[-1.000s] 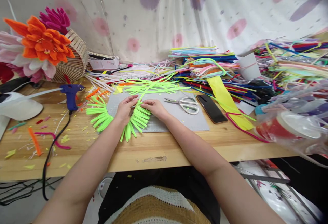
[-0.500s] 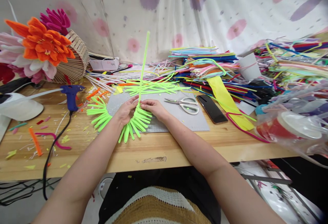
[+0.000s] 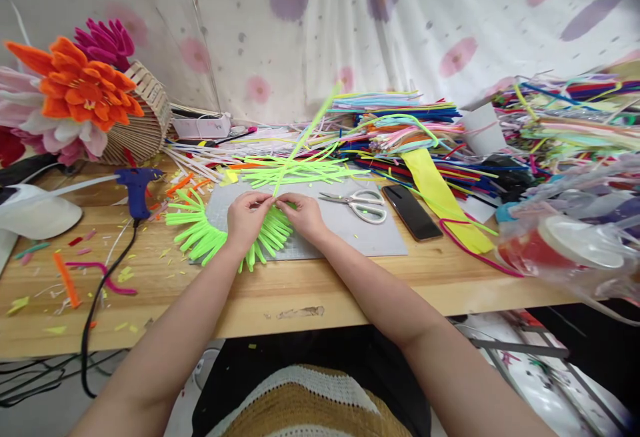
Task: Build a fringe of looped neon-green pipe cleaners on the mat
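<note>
Both hands, the left hand (image 3: 246,215) and the right hand (image 3: 305,213), pinch a green pipe cleaner (image 3: 300,143) above the fringe (image 3: 210,240) on the grey mat (image 3: 350,227). It looks light and bendy, best gripped near the twist.

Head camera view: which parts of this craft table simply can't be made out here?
- Where the left hand and right hand pinch the green pipe-cleaner fringe: the fingers cover the join.
- The raised green stem: motion blur smears its tip.
- The red container: blurred, wrapped in plastic, contents unreadable.
- The glue gun cord: runs off the table edge, its end unseen.
- The phone screen: dark.
</note>
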Motion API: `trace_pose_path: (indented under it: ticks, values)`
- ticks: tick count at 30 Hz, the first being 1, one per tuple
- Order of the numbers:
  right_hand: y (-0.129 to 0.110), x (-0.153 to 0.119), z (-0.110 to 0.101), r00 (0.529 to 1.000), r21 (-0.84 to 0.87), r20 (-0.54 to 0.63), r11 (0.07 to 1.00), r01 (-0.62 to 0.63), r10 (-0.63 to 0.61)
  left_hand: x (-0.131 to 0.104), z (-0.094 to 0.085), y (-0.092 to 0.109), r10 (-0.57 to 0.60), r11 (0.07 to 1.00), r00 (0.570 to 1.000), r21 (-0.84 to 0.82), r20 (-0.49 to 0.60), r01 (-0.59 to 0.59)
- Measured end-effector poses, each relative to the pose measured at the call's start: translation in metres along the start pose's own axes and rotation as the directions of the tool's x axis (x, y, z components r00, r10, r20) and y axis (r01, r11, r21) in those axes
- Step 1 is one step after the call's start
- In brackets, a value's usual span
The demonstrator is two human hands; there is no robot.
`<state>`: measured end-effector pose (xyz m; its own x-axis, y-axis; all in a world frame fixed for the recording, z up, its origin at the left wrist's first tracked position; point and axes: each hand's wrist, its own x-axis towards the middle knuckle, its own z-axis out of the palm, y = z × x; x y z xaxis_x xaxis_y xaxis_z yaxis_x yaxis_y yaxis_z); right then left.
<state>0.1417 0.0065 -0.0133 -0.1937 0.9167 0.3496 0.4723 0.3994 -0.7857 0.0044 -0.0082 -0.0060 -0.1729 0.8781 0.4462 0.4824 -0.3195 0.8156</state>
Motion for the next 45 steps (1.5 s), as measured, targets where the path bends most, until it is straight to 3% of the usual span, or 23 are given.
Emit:
trace_pose_path:
  ticks: [11,17,21,24,30,36,38,45]
  values:
    - [0.004,0.003,0.003,0.994,0.123,0.060,0.987,-0.101,0.094,0.000,0.003,0.000,-0.018,0.995,0.998,-0.095,0.065,0.024]
    - [0.006,0.006,0.005,0.987,0.217,0.097,0.965,-0.145,0.127,-0.001,0.006,0.000,-0.144,0.940,0.984,-0.298,0.103,0.169]
    - [0.007,0.007,0.004,0.980,0.288,0.157,0.943,-0.166,0.125,-0.002,0.010,0.001,-0.324,0.692,0.906,-0.586,0.271,0.422]
    - [0.009,0.007,0.003,0.978,0.292,0.164,0.940,-0.175,0.131,-0.002,0.010,0.005,-0.401,0.554,0.832,-0.622,0.383,0.554]
    - [0.011,0.006,0.004,0.977,0.263,0.152,0.947,-0.185,0.149,0.000,0.009,0.009,-0.409,0.562,0.826,-0.606,0.389,0.563]
    - [0.009,0.005,0.001,0.963,0.381,0.241,0.902,-0.205,0.118,0.002,0.002,0.008,-0.463,0.396,0.701,-0.581,0.543,0.711]
    - [0.009,0.005,0.001,0.951,0.419,0.275,0.872,-0.251,0.141,0.002,0.001,0.010,-0.451,0.384,0.672,-0.552,0.587,0.740]
    - [0.007,0.002,0.000,0.949,0.424,0.272,0.866,-0.265,0.157,0.003,-0.001,0.012,-0.470,0.397,0.654,-0.520,0.593,0.756]
